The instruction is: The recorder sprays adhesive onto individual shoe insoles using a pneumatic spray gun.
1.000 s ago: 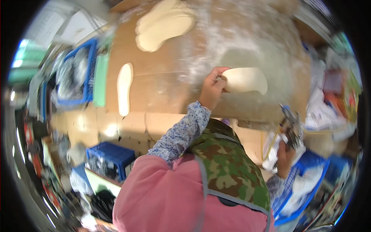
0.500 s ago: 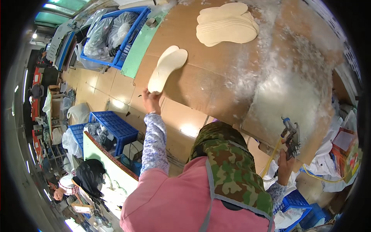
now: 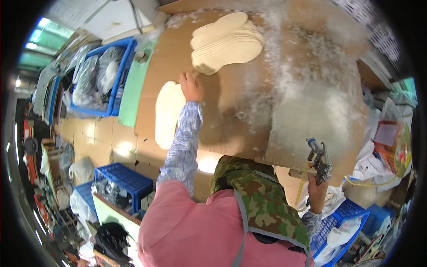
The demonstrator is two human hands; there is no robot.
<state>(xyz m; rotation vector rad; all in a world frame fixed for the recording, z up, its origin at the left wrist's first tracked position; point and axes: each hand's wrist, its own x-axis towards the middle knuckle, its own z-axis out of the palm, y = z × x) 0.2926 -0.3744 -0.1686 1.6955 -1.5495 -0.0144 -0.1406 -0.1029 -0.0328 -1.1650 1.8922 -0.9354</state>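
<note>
My left hand (image 3: 191,87) is over the cardboard-covered table (image 3: 213,129), its fingers slightly apart and pointing at the near-left corner of a stack of cream insoles (image 3: 229,44). No insole shows in it. Beside that wrist lie other cream insoles (image 3: 167,115), flat on the cardboard and partly covered by the forearm. At the table's near right edge my right hand (image 3: 317,184) is wrapped round a spray gun (image 3: 317,158) with a blue fitting on top and a yellow hose. The gun's handle is mostly hidden by the fingers.
White fluffy residue covers the cardboard's right side, around a greyish sheet (image 3: 302,111). Beyond the green strip (image 3: 133,100) at left stands a blue crate (image 3: 122,73) of plastic bags. Another blue crate (image 3: 353,209) is at lower right. A yellow hose (image 3: 369,183) loops at right.
My left hand has let go of the insoles, which now lie on the cardboard, and moved toward the stack. The right hand keeps the spray gun. The whole view has shifted.
</note>
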